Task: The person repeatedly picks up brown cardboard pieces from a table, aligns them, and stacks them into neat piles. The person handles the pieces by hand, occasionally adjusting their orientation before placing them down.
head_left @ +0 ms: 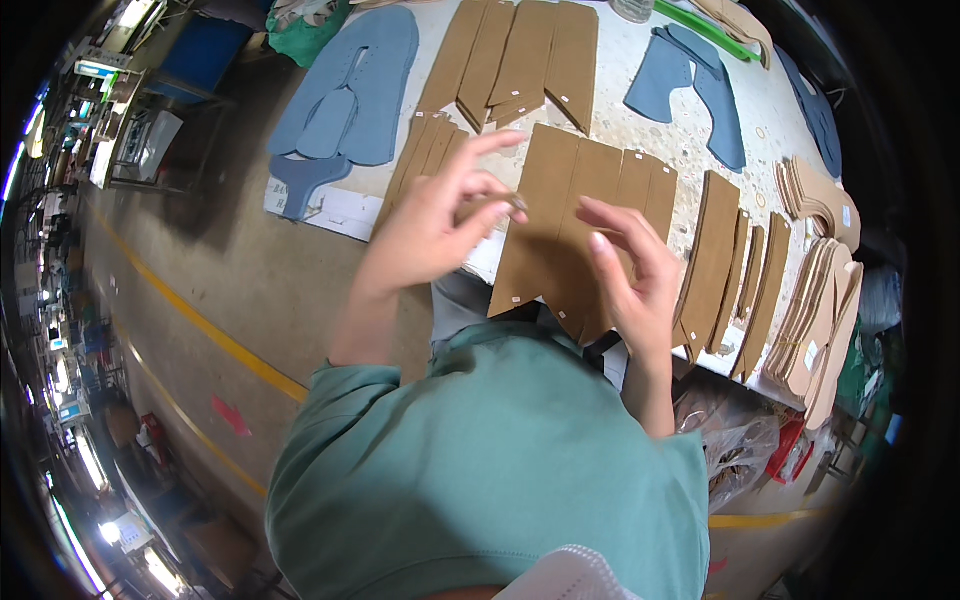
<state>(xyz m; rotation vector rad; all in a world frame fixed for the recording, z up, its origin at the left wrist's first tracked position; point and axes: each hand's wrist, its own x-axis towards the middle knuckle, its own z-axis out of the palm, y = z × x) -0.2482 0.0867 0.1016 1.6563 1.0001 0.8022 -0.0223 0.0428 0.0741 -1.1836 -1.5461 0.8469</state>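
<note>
White table point(768, 128) carries brown panels point(550, 215). I see left hand point(435, 225), grip pinching a small item point(519, 203); right hand point(645, 275), grip released, over the panels.

This is a workshop: cut brown pieces point(600, 175) lie on a worktable point(770, 115), yellow lines point(238, 348) cross the floor point(330, 280).

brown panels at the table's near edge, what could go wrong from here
The brown panels stick out past the near edge of the table, so a bump might shift or crease them. The left grip seems to pinch a small item, too small to identify, which could drop among the panels. The right grip, open over them, might nudge them out of line.
</note>
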